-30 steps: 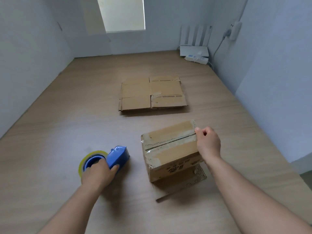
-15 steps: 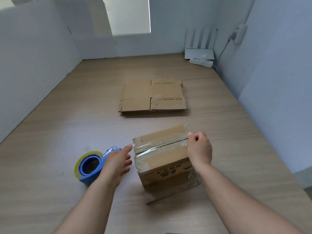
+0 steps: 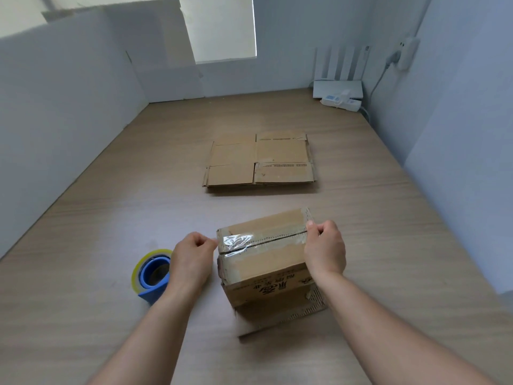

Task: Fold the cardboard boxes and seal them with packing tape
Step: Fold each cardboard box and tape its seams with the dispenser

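Sealing the brown cardboard box [image 3: 266,263] is in hand: right grip [image 3: 324,251] clamps its edge, left grip [image 3: 191,257] curls, hold unclear; next probably pressing clear tape [image 3: 238,242] flat.

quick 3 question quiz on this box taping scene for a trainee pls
1. True or false: the tape dispenser lies left of the box.
2. What lies beyond the box? A flattened cardboard, B scissors, C a bottle.
3. Fill in: the right hand grips the box's ___ edge.
Key: 1 true; 2 A; 3 right.
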### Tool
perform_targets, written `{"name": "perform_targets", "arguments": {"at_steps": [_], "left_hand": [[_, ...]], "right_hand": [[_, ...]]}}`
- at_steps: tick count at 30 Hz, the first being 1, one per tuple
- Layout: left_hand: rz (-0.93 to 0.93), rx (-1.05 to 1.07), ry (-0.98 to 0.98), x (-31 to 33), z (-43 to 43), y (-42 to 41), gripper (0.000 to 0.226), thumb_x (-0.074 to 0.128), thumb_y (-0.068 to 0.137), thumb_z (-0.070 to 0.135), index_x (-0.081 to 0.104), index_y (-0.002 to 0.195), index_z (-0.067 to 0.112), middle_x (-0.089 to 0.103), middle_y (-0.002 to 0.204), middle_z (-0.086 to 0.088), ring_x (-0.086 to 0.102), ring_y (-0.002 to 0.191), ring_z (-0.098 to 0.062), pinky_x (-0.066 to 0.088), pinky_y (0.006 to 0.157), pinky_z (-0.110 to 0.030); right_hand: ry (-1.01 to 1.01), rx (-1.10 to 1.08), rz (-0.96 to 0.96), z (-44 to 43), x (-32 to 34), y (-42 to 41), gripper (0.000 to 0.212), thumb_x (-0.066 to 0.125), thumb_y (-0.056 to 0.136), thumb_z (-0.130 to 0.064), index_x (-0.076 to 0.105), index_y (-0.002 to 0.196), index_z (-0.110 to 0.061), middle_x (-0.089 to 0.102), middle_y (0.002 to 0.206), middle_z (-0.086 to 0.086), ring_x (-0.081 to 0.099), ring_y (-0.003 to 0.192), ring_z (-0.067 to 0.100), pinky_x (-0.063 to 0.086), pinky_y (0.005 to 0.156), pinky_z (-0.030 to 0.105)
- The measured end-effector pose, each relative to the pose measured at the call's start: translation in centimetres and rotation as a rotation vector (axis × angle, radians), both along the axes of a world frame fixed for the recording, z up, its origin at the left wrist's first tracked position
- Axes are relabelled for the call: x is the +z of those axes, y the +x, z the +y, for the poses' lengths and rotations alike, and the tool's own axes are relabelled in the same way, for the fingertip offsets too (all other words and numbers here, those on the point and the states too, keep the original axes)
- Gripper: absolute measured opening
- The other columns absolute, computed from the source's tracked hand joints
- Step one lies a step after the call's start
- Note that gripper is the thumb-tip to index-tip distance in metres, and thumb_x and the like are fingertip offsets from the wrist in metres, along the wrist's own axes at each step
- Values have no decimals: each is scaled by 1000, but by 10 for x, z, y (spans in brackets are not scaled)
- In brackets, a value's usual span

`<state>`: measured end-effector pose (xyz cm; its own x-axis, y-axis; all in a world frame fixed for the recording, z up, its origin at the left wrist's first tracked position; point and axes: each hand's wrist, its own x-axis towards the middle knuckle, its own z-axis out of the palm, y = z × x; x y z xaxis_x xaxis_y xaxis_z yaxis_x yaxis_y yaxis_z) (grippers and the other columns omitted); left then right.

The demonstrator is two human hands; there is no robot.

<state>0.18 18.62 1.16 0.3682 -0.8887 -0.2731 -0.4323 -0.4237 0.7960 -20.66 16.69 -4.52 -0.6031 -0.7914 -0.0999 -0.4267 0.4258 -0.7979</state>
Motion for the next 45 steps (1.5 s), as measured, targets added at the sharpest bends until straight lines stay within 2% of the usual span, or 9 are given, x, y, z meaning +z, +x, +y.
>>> {"name": "perform_targets", "arguments": {"at_steps": [3,9,12,15,20,23,30,40,45], "left_hand": [[-304,-81,-290,37,-3,-16,20,50,96,28,54,80,17,56,77,-2,50,70,-15,35,56,-28],[-364,-303,-573,97,-4,-68,22,49,97,34,51,79,21,49,64,6,47,62,-15,38,54,-29],[-273,-252,-495,94,-3,-57,23,52,94,32,55,75,20,51,64,4,48,64,-16,38,56,-30],[-85,-90,-351,73,3,-25,19,54,93,26,59,76,18,62,72,-1,57,73,-21,47,66,-36],[30,165,-175,24,14,3,22,55,93,21,59,74,10,62,64,-1,54,56,-14,39,51,-25],[29,205,-140,4,15,13,30,57,91,21,59,64,10,59,58,-2,53,59,-21,42,58,-30],[-15,200,-97,-28,17,21,26,54,90,22,53,66,12,55,63,-4,51,70,-27,39,67,-36],[-73,217,-139,-62,28,10,30,49,96,30,51,70,14,55,65,0,48,64,-15,35,58,-32],[45,99,152,-83,34,15,23,48,97,23,54,80,7,62,80,-12,54,73,-24,47,72,-39]], "right_hand": [[13,20,31,0,0,5,26,43,98,-36,46,81,-17,55,87,1,49,78,23,28,58,31],[-11,-2,-136,-2,0,6,26,48,96,-37,47,78,-19,56,81,-2,50,70,14,28,51,26],[-69,-64,-453,-4,1,-2,23,59,91,-32,54,78,-14,59,77,0,52,69,14,35,53,27],[-74,-62,-577,-6,2,-8,23,65,86,-27,55,74,-11,62,76,5,53,69,18,41,58,29],[-89,-3,-495,-3,-3,2,25,64,87,-30,53,70,-15,57,68,0,50,63,13,36,54,28],[-96,26,-450,-3,-4,6,25,63,88,-32,54,71,-15,57,69,0,51,64,14,37,56,29],[-104,48,-408,-3,-7,6,26,62,88,-32,54,72,-14,59,71,2,53,67,19,45,67,37],[-109,89,-325,-1,-6,6,25,60,90,-33,55,75,-14,58,72,-2,52,67,12,39,59,27],[-110,116,-276,-2,-7,1,27,58,91,-35,53,74,-15,56,71,-3,49,65,10,36,56,28]]}}
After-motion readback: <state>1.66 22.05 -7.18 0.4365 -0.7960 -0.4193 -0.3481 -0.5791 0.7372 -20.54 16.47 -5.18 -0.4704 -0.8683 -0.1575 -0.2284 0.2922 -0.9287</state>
